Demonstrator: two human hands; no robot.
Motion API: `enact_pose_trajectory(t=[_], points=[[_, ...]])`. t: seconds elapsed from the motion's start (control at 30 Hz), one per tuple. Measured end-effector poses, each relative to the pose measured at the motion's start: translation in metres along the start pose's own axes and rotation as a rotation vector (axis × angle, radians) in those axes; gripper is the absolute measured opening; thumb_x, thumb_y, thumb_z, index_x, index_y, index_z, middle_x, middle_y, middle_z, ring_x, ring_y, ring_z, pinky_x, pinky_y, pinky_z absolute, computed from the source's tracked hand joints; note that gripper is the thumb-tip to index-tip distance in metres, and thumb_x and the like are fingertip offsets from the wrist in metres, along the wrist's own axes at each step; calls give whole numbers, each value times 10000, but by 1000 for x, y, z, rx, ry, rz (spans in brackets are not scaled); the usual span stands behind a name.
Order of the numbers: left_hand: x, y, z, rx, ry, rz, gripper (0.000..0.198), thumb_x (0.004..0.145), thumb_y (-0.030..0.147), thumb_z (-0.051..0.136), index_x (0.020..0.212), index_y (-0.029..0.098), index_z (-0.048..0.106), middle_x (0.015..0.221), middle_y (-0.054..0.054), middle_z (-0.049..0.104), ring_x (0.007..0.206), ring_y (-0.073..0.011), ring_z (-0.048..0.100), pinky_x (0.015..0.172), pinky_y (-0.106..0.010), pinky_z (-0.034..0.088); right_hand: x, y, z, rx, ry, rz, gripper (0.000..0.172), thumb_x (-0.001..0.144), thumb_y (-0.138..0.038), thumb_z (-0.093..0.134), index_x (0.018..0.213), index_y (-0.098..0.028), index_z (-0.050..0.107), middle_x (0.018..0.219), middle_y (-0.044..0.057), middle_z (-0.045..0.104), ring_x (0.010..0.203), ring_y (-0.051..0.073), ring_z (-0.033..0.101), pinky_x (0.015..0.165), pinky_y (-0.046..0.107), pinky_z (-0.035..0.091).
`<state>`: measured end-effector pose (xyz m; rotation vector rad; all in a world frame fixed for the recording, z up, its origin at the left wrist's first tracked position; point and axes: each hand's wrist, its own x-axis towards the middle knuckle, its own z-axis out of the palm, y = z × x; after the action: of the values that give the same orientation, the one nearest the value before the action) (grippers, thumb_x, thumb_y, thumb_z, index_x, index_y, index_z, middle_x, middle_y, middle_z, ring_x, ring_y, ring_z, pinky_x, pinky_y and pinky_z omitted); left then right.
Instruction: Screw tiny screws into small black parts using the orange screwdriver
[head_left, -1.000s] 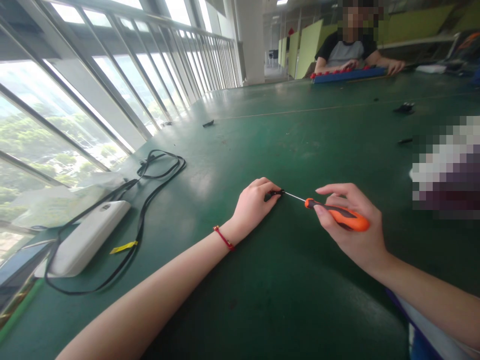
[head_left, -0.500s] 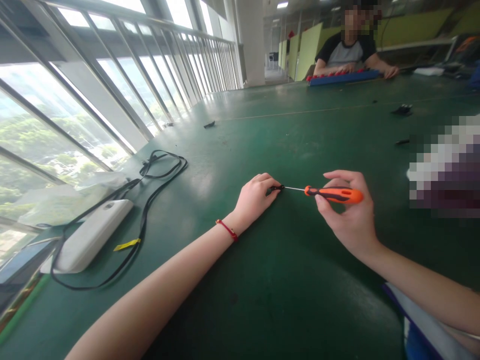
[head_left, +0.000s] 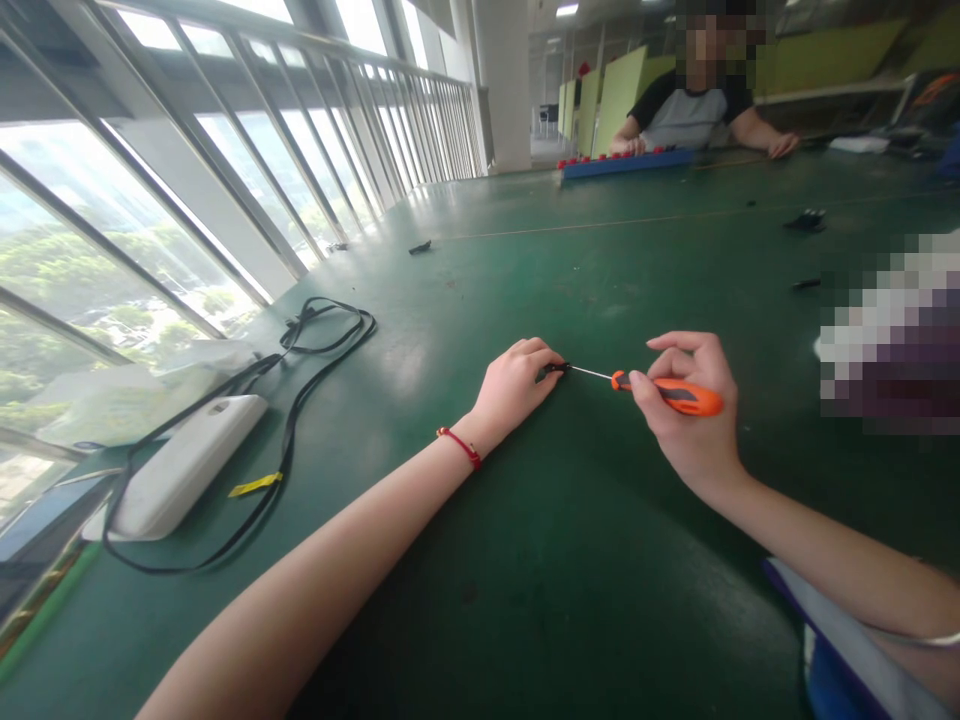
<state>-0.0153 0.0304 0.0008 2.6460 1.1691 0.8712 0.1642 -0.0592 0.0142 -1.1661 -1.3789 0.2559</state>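
My left hand (head_left: 516,388) is closed on a small black part (head_left: 556,368), pinching it just above the green table (head_left: 480,560). Its exact kind is too small to make out, and the fingers cover some of it. In my right hand (head_left: 694,420) is a screwdriver (head_left: 686,396) with an orange and black handle, held between thumb and fingers. The thin metal shaft points left, and its tip meets the right end of the black part.
On the left lie a white power strip (head_left: 187,465) and a looped black cable (head_left: 296,440) with a yellow tag. Small black pieces (head_left: 420,247) (head_left: 806,220) dot the table. Across it a person (head_left: 694,115) sits behind a blue rack (head_left: 630,165) with red pieces. A railing (head_left: 337,90) runs along the left.
The screwdriver's handle has turned and tilts slightly down to the right, my right fingers having shifted on it. Across the table, the blue rack has slid left.
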Motion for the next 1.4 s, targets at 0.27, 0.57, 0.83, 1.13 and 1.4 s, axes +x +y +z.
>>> enact_pose_trajectory(t=[0.27,0.57,0.83,1.13,1.4], points=[[-1,0,-1,-39,-2,-22,133,864,196,590,924,194,709,978,-33,681,906,-175,632,784,-281,506,1,1,-1,23,43,-75,295,736,-168,680,975,-256,532,706,-28,552,571,151,562,576,314,493],[-3,1,-3,-73,-5,-15,176,859,172,563,952,193,711,999,-38,687,922,-179,636,811,-293,519,-7,-5,-7,-29,-96,11,120,786,-219,655,879,-236,580,647,-30,589,545,134,572,511,263,450],[-6,3,-4,-89,-16,6,181,862,168,560,961,191,710,1007,-38,687,933,-181,631,824,-301,523,-8,-5,-12,-38,-113,6,71,816,-247,627,862,-237,574,570,-44,539,482,128,530,476,273,407],[-6,5,-7,-93,-21,19,180,852,148,563,953,186,708,994,-38,688,930,-183,631,822,-303,525,-7,-2,-11,-11,-78,-18,194,785,-205,651,958,-241,572,686,-27,553,575,137,535,548,287,455],[-7,5,-7,-98,-29,36,180,859,167,561,961,190,708,1001,-34,687,934,-180,629,825,-295,527,-7,-2,-12,-25,15,-62,186,776,-203,656,948,-232,592,810,3,590,683,147,583,612,289,484]])
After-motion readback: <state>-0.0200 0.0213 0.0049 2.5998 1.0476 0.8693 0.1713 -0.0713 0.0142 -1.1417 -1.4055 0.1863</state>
